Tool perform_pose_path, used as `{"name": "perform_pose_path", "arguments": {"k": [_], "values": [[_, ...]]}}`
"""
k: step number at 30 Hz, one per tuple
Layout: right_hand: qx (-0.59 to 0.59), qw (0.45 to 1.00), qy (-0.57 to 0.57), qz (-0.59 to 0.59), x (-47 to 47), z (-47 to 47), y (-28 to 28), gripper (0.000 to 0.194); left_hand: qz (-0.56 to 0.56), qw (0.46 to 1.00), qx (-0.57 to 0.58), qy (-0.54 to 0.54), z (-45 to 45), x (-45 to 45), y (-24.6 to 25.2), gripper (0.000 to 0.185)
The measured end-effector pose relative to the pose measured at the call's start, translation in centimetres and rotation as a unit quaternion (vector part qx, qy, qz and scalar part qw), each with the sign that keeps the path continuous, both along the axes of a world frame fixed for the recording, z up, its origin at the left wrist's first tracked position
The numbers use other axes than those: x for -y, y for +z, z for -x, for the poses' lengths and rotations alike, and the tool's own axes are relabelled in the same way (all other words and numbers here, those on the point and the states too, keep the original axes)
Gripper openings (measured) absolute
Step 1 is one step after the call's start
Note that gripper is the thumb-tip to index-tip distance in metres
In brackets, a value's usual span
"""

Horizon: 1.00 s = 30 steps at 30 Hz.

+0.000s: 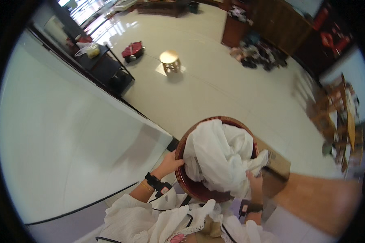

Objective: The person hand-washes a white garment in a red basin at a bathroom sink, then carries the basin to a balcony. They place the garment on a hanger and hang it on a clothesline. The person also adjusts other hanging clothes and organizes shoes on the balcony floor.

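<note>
A round dark red basin (197, 190) with a patterned gold-brown rim is held in front of my body. Bunched white cloth (216, 152) fills it, and a twisted end of the cloth hangs over the right side. My left hand (170, 163) grips the rim at the left, thumb over the edge. At the right side, my right hand (255, 179) holds the basin's edge, partly covered by the cloth, so its fingers are hard to see. Black straps with small boxes are on both wrists.
A white wall (79, 136) stands close at my left. Near my right are a cardboard box (276, 162) and a wooden surface (319, 197). Ahead on the tiled floor stand a small wooden stool (169, 57), a red case (133, 51) and a dark shelf cart (106, 68). Heaped items (258, 54) lie beyond.
</note>
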State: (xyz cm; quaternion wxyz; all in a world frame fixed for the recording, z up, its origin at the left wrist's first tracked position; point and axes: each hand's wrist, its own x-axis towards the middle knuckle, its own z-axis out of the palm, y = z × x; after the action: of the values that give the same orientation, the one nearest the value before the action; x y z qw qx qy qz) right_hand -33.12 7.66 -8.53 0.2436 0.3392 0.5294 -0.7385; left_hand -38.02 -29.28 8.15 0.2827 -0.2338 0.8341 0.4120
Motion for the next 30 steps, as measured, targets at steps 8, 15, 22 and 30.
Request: {"name": "perform_pose_path", "arguments": {"k": [8, 15, 22, 30], "values": [[-0.029, 0.995, 0.1, 0.011, -6.3, 32.6, 3.6, 0.069, 0.0, 0.996, -0.013, 0.089, 23.5, -5.4, 1.3, 0.042], [-0.091, 0.982, 0.162, -0.026, -1.3, 59.9, 2.7, 0.071, 0.007, 0.992, -0.082, 0.099, 49.3, -1.6, 3.1, 0.045], [-0.089, 0.981, 0.163, -0.056, 3.1, 80.9, 6.9, 0.067, -0.014, 0.99, -0.107, 0.09, 69.7, 3.6, 7.1, 0.046], [-0.18, 0.961, 0.208, 0.02, 17.3, 107.9, 10.1, 0.06, 0.033, 0.959, -0.258, 0.115, 88.9, 15.6, 9.6, 0.047]]}}
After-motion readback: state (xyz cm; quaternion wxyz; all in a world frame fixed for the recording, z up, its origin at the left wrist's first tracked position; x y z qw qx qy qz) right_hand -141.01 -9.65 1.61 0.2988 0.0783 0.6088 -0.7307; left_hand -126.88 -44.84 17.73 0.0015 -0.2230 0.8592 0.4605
